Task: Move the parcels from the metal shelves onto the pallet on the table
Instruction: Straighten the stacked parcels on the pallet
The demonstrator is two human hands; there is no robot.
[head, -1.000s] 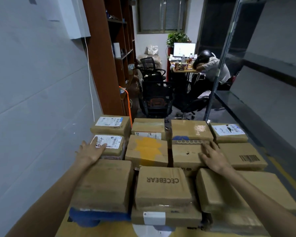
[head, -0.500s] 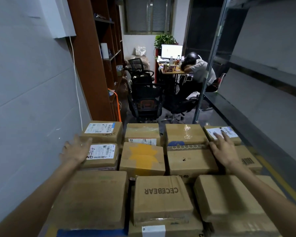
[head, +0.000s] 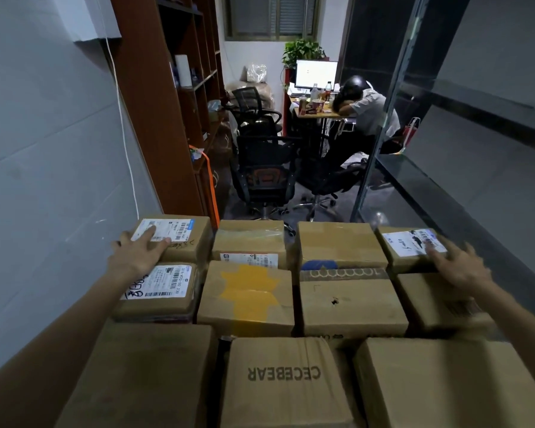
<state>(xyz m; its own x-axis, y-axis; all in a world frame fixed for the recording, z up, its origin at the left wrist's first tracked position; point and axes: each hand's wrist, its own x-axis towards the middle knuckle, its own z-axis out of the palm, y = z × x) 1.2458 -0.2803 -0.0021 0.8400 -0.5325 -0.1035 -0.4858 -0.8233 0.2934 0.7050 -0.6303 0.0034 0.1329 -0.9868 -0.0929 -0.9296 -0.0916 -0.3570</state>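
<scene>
I see a brown bookcase (head: 155, 97), black office chairs (head: 264, 171), a lit monitor (head: 316, 74) and a person slumped (head: 368, 109) on a desk.

Brown cardboard parcels (head: 346, 307) packed flat in tight rows, some w/ white labels, one marked CECEBEAR.

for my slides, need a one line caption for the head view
Left hand and right hand rest on the far corner parcels.
</scene>
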